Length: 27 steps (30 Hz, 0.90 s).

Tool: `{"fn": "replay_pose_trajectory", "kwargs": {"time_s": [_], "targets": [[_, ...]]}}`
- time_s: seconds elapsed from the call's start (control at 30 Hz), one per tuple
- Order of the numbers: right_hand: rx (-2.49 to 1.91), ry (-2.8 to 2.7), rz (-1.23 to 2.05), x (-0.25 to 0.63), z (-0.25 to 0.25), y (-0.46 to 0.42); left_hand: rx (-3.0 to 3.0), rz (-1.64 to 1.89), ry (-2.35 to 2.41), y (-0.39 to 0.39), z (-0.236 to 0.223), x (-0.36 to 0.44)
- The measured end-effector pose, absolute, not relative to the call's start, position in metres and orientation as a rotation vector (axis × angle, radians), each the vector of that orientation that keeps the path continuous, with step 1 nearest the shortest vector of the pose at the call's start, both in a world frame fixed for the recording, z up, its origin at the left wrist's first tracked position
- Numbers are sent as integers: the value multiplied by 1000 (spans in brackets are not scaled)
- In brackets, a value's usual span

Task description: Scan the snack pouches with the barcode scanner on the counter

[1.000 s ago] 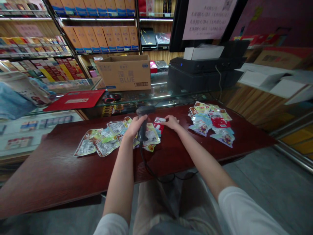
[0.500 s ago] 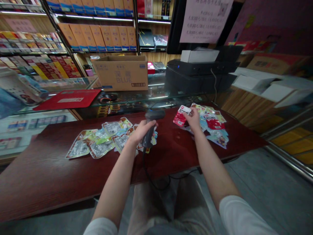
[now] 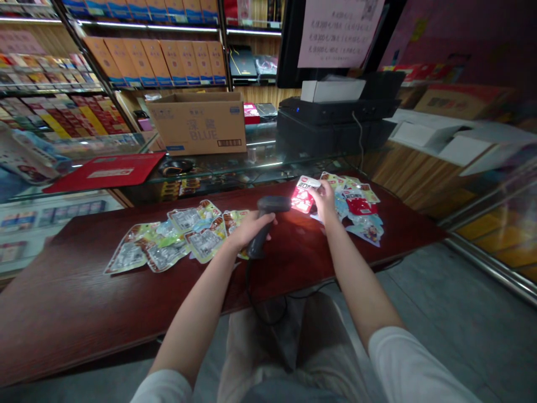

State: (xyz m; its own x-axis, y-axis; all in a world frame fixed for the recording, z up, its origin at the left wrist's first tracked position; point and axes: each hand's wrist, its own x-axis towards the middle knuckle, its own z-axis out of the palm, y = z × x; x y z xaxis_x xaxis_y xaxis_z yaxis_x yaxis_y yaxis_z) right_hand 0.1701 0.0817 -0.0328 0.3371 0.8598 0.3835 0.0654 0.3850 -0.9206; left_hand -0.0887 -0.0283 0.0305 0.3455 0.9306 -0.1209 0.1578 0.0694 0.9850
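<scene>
My left hand (image 3: 250, 229) is wrapped around the handle of a black barcode scanner (image 3: 272, 205), whose head points right. Light from it falls on a red and white packet (image 3: 302, 196), pinched at its right edge by my right hand (image 3: 324, 200). The packet is tilted up just above the table, a short gap from the scanner. Behind and right of my right hand lies a pile of packets, with another red packet (image 3: 359, 204) on it. Several silvery, colourful packets (image 3: 204, 242) lie overlapping to the left of the scanner.
The dark red table (image 3: 84, 302) stands against a glass counter. On the counter are an open cardboard box (image 3: 201, 126), a red mat (image 3: 109, 172), a mouse (image 3: 176, 166) and a black machine (image 3: 335, 126). The scanner's cable (image 3: 249, 285) hangs over the table's front edge.
The scanner has moved right, closer to the red and white packet, and its light now shines on the packet. The camera view has shifted slightly. Both hands keep their hold.
</scene>
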Motion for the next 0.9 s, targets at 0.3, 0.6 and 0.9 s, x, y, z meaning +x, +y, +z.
{"fn": "replay_pose_trajectory", "kwargs": {"time_s": [0.3,0.6,0.9], "targets": [[-1057,-1104,627,170,-34,85,1380,802,1057,-29,28,-86],[-1521,-1138,79,239,-17,70,1486,1021,1243,-10,40,-132],[-2030,-1313,4,260,-29,60,1512,1051,1767,4,28,-205]]}}
